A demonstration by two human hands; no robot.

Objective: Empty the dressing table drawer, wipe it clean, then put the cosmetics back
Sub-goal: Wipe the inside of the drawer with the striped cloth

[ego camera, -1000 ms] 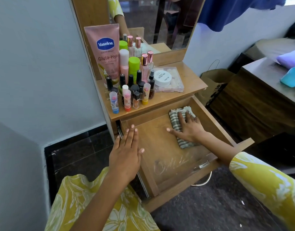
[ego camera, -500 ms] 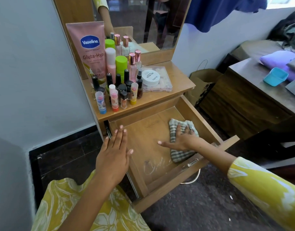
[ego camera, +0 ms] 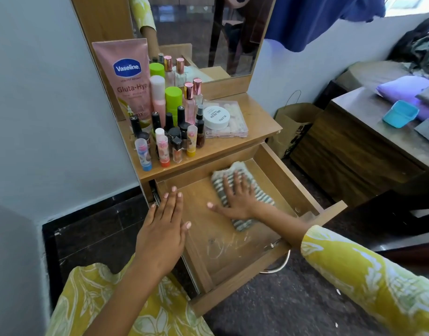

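My right hand (ego camera: 236, 198) lies flat, fingers spread wide, pressing a grey-and-white striped cloth (ego camera: 242, 190) onto the floor of the open drawer (ego camera: 279, 166), toward its back right part, with the thumb stretched out onto the bare wood. My left hand (ego camera: 161, 235) is open too, fingers straight and close together, hovering over or resting on the drawer's left wall – I cannot tell which – and it holds nothing. The drawer is pulled well out from the dressing table (ego camera: 259, 122) and has only the cloth in it; pale scuffs and smears mark the bottom near the front. The cosmetics all stand on the tabletop above. At the back left leans a big pink tube (ego camera: 126, 78) reading "Vaseline" in a blue badge, then "Gluta-Hya" below it; smaller print there is too fine to read. Beside it stand two green-capped bottles (ego camera: 172, 100), a pink bottle with a white cap (ego camera: 157, 98) and clear bottles with rose-gold caps (ego camera: 191, 98). In front is a cluster of small black-capped bottles (ego camera: 170, 127) and a row of lip balm sticks (ego camera: 163, 151) – blue, red and yellow bases. To the right, a white round jar (ego camera: 216, 117) marked "NAIL POLISH" and "zudio" sits on a clear flat plastic box (ego camera: 233, 127).
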